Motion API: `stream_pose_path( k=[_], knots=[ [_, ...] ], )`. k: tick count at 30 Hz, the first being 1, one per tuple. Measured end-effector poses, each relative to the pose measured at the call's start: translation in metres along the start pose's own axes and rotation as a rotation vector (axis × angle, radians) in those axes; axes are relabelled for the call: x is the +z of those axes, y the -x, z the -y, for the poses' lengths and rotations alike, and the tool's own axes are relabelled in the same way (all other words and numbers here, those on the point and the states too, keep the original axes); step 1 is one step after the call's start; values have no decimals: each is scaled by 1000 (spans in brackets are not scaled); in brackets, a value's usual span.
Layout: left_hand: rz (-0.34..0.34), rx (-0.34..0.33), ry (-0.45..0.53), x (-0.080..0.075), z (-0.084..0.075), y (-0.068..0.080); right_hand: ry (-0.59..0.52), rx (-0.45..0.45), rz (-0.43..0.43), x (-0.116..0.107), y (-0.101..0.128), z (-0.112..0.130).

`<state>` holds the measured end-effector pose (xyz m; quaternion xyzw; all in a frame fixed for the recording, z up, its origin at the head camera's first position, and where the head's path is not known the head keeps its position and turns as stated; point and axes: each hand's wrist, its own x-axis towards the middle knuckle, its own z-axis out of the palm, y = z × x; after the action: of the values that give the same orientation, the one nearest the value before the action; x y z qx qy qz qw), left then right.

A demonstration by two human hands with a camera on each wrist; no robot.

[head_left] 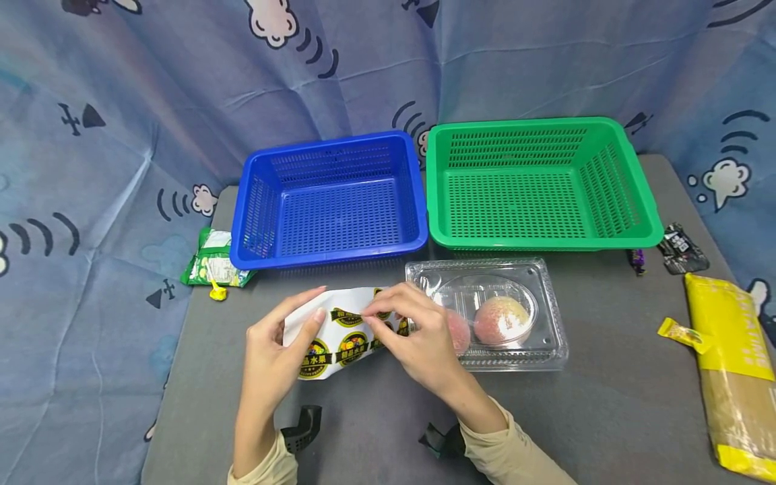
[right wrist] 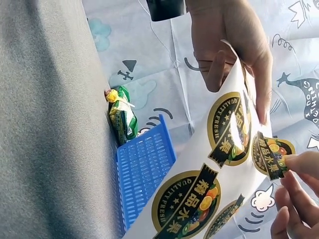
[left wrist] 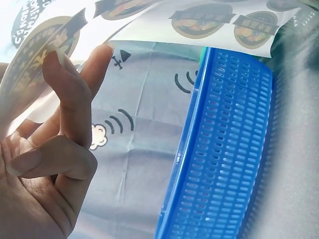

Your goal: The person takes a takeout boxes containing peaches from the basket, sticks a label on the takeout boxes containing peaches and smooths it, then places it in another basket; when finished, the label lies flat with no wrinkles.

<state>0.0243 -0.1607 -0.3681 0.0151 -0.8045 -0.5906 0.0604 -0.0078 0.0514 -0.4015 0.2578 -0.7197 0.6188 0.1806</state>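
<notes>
A white sheet of round black-and-gold fruit stickers (head_left: 351, 350) is held up above the table in the head view. My left hand (head_left: 273, 353) pinches its left part between thumb and fingers. With thumb and fingertips, my right hand (head_left: 424, 333) pinches one sticker (right wrist: 271, 155), which stands partly lifted from the sheet in the right wrist view. Just right of the sheet lies a clear plastic clamshell box (head_left: 550, 330), with a peach (head_left: 500, 320) and another peach (head_left: 458, 331) inside; my right hand partly covers the box.
Behind the hands stand a blue basket (head_left: 333, 261) and a green basket (head_left: 545, 242). At left lie a green snack bag (head_left: 218, 259) and a yellow lollipop (head_left: 218, 292). A yellow-and-brown package (head_left: 733, 391), a small yellow packet (head_left: 682, 333) and a black packet (head_left: 682, 249) are at right.
</notes>
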Motion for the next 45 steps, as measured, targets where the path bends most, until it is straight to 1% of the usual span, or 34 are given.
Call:
stream_pose_path(
  k=[8,13,15,20,25,27,29,32,35,37,41,45],
  knots=[
    [-3,-12,-8,-2,6,-2,-48,-3,11,-3,2,0],
    [-7,-26,-11,-4,15,-7,-37,21,-19,-10,6,-3],
    [-7,-36,2,-6,20,-9,-44,52,-31,-14,8,-5],
    [-16,-66,30,-12,35,-14,-54,167,-49,-28,12,-7],
    [-28,-78,2,-21,55,-20,-56,294,-63,-45,18,-11],
    [-36,-87,-37,-25,64,-22,-36,339,-60,-53,20,-13],
    [-42,-108,-113,-29,72,-22,-7,380,-54,-62,21,-13],
    [-51,-167,-263,-33,80,-23,20,414,-50,-75,21,-12],
    [-39,-233,-378,-36,86,-23,67,440,-46,-90,20,-12],
    [-31,-257,-418,-38,89,-23,112,454,-44,-99,19,-11],
    [-23,-269,-487,-39,94,-24,175,487,-37,-114,18,-10],
    [-11,-286,-520,-40,95,-24,220,514,-22,-124,19,-10]
  ],
)
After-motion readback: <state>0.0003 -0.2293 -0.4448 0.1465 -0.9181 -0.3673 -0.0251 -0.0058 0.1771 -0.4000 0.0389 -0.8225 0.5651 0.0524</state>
